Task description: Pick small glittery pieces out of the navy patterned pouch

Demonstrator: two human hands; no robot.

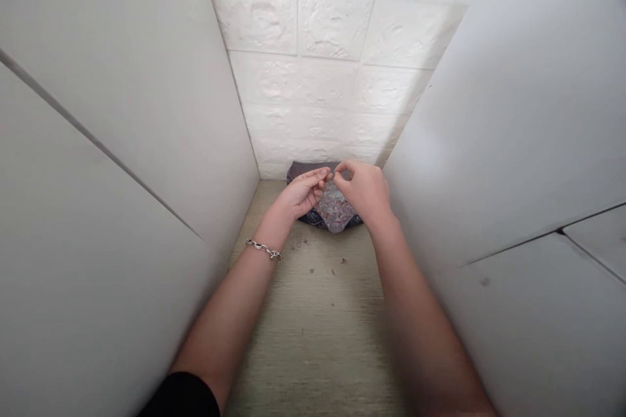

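Note:
Both my hands are raised close together over a dark patterned cloth pouch (317, 169) that lies against the wall. Many small pale and reddish bits (335, 208) lie on its open grey lining. My left hand (308, 192) has its thumb and fingertips pressed together; whatever they pinch is too small to make out. A silver chain bracelet (264, 249) circles my left wrist. My right hand (364, 187) makes a pinch with thumb and forefinger, its tips almost meeting the left fingertips. Anything between those tips is too tiny to name.
White cabinet sides rise on the left (147, 91) and right (518, 111), leaving a narrow gap. A white brick-pattern wall (323, 78) closes the far end. Small crumbs (343, 261) are scattered on the pale wood-grain surface (313, 339) in front of the pouch.

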